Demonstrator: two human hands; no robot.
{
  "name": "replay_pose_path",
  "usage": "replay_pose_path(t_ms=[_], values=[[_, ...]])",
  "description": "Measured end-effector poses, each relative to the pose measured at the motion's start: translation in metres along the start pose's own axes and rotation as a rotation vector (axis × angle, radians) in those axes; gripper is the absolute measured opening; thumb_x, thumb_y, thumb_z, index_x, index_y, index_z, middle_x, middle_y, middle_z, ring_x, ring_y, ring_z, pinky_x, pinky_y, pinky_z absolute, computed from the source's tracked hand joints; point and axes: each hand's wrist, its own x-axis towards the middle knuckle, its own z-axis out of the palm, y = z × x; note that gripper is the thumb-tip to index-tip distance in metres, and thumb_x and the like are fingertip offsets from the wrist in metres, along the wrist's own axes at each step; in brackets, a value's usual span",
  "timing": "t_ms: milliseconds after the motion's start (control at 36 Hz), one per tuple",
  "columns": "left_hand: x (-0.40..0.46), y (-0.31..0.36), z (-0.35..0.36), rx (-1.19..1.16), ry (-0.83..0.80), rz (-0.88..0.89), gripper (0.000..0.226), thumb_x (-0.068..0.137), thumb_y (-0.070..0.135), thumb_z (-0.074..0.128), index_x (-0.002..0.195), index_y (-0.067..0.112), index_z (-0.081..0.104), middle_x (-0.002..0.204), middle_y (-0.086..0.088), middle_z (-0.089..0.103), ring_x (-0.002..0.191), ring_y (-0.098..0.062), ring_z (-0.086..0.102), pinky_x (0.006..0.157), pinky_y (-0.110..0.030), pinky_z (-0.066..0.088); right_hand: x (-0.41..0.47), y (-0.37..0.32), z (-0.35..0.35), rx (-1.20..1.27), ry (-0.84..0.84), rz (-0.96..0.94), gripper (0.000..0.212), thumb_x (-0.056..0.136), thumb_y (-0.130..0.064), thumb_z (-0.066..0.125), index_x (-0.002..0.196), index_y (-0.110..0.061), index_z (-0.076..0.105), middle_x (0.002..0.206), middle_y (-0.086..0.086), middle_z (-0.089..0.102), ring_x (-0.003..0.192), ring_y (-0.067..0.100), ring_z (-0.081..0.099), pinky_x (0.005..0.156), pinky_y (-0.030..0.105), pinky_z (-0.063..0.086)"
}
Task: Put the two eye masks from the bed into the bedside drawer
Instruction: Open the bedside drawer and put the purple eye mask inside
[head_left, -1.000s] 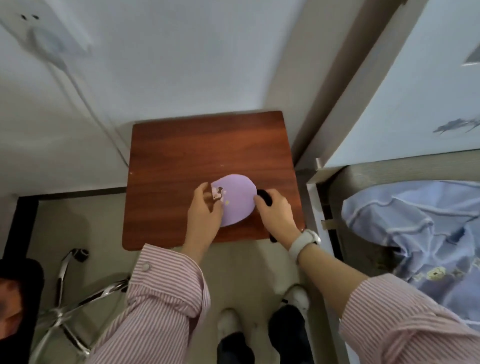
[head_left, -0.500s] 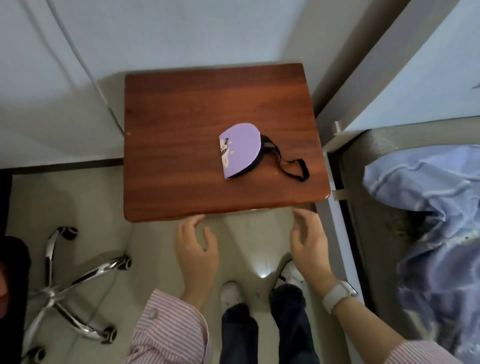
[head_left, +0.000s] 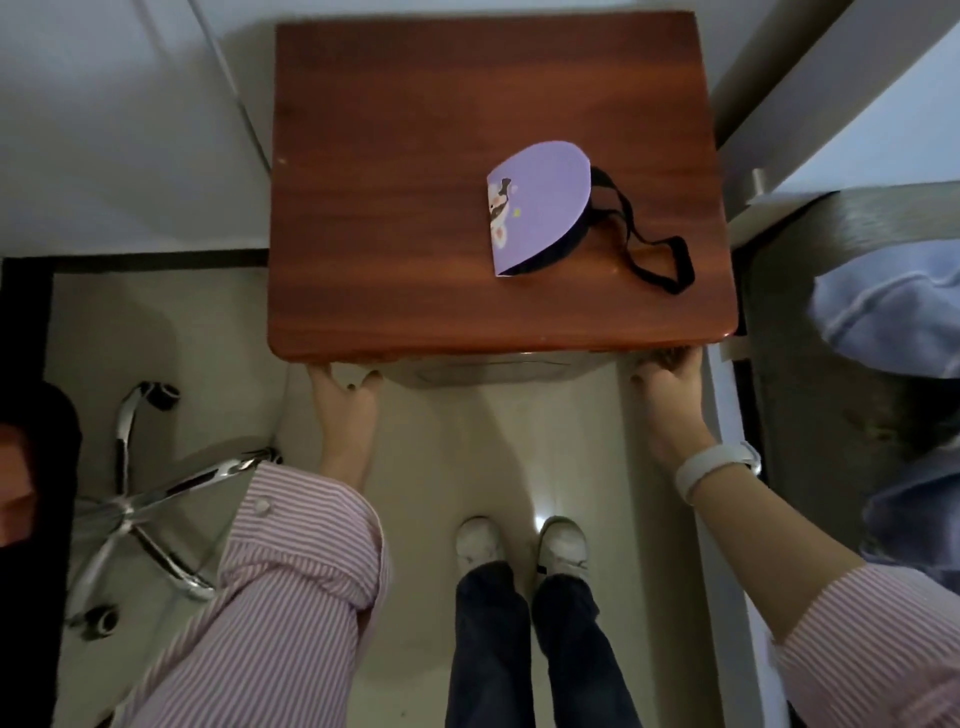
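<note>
A folded purple eye mask with a cartoon print lies on the right part of the brown wooden bedside table top. Its black strap trails toward the table's right edge. A dark layer shows under the purple one; I cannot tell if that is a second mask. Just below the table's front edge a grey drawer front peeks out. My left hand and my right hand hold it at its two ends, with the fingertips curled up out of sight under the table top.
A chrome swivel-chair base stands on the floor to the left. The bed with a blue striped blanket is on the right, behind a white frame rail. My white shoes are below the table. A cable runs down the wall.
Both hands let go of the mask, which stays on the table top, and dropped below the front edge. They now grip under it, and the view has tilted downward.
</note>
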Motion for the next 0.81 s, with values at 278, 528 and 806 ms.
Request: replay_pose_path(t_ms=[278, 528, 806], values=[[-0.012, -0.010, 0.000, 0.033, 0.001, 0.009, 0.084, 0.080, -0.007, 0.053, 0.144, 0.026, 0.011, 0.150, -0.005, 0.029, 0.135, -0.015, 0.031, 0.093, -0.020, 0.032, -0.011, -0.002, 0.005, 0.007, 0.040, -0.024, 0.080, 0.078, 0.014, 0.031, 0.143, -0.028, 0.013, 0.147, 0.005, 0.033, 0.132, 0.021, 0.035, 0.111, 0.048, 0.033], [-0.032, -0.033, -0.014, -0.172, 0.041, -0.074, 0.075, 0.083, 0.007, 0.055, 0.143, 0.028, 0.017, 0.149, 0.005, 0.029, 0.134, -0.015, 0.035, 0.109, -0.040, 0.033, -0.035, 0.016, -0.017, -0.025, 0.049, 0.001, 0.073, 0.082, 0.013, 0.034, 0.141, -0.028, 0.019, 0.143, 0.003, 0.038, 0.129, 0.018, 0.038, 0.107, 0.045, 0.037], [-0.038, -0.036, -0.018, -0.261, 0.065, -0.169, 0.051, 0.090, 0.015, 0.054, 0.135, 0.018, 0.030, 0.150, -0.011, 0.024, 0.130, -0.030, 0.040, 0.098, -0.048, 0.046, -0.041, 0.037, -0.032, -0.072, 0.041, 0.096, 0.069, 0.089, 0.009, 0.035, 0.141, -0.034, 0.019, 0.144, 0.004, 0.040, 0.126, 0.023, 0.042, 0.101, 0.046, 0.044]])
